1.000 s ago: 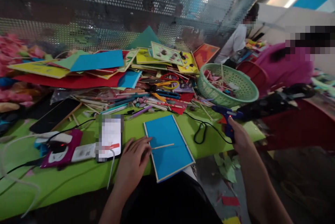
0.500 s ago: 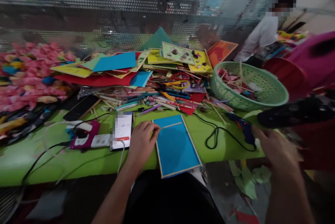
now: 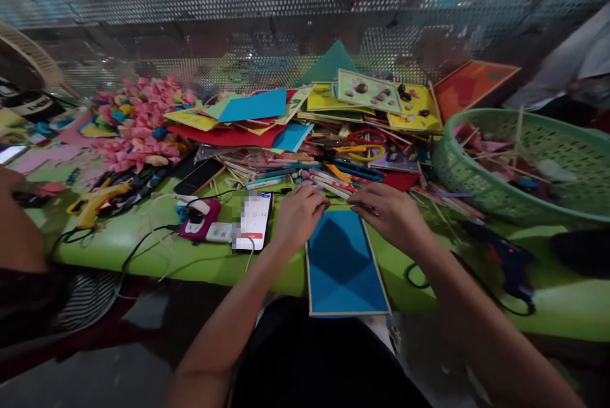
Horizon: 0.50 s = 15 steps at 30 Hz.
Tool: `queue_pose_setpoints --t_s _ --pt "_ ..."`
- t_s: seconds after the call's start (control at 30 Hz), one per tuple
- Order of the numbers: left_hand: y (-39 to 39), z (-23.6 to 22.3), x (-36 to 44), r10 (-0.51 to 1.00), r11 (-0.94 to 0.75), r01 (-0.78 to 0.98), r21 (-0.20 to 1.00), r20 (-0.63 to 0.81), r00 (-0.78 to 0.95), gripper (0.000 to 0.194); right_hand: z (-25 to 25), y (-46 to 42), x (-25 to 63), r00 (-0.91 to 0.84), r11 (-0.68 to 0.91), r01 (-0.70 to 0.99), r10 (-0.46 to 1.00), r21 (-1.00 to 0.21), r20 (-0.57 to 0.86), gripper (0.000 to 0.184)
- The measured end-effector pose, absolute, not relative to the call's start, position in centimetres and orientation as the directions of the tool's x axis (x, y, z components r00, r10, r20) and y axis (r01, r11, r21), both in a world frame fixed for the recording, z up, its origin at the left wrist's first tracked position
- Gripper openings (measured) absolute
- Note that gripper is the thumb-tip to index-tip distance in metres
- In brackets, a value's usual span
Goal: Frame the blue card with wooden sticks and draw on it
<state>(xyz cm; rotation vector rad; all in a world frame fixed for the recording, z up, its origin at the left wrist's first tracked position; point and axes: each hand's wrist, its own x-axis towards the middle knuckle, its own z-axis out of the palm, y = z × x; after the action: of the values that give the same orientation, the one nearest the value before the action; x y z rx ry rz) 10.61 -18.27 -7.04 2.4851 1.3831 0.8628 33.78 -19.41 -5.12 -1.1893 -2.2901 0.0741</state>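
Observation:
A blue board [image 3: 345, 281] edged with thin wooden sticks lies flat at the near edge of the table, partly over my lap. At its far edge, my left hand [image 3: 301, 212] pinches the left end of a thin wooden stick [image 3: 339, 206]. My right hand [image 3: 391, 212] has its fingers closed at the stick's right end. The fingertips hide both ends of the stick. To the right, the dark blue glue gun [image 3: 508, 255] rests on the green table, out of my hands, with a small red light lit.
A green basket [image 3: 519, 204] of scraps stands right. Behind the board lie pencils, scissors [image 3: 365, 150] and stacked coloured cards [image 3: 252, 106]. Left are a phone [image 3: 255, 224], a power strip [image 3: 200, 220] with cables, a yellow glue gun [image 3: 98, 201] and another person's arm [image 3: 19, 224].
My right hand has let go of the blue glue gun and come over to the stick. My left hand has brought the stick up to the board's far edge. The view has swung left.

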Motion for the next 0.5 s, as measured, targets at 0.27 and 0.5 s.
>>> queue_pose_setpoints --t_s 0.27,0.5 --pt "-17.5 -8.2 10.3 0.837 -0.542 0.68 0.494 0.389 0.384 0.008 -7.2 -18.3 33.6 -0.546 0.652 0.722 0.742 -0.231 0.388 0.017" --pt "-17.4 -8.1 7.8 0.928 -0.332 0.727 0.601 0.346 0.138 0.01 -9.4 -18.2 34.5 -0.551 0.641 0.73 0.757 -0.237 0.35 0.019"
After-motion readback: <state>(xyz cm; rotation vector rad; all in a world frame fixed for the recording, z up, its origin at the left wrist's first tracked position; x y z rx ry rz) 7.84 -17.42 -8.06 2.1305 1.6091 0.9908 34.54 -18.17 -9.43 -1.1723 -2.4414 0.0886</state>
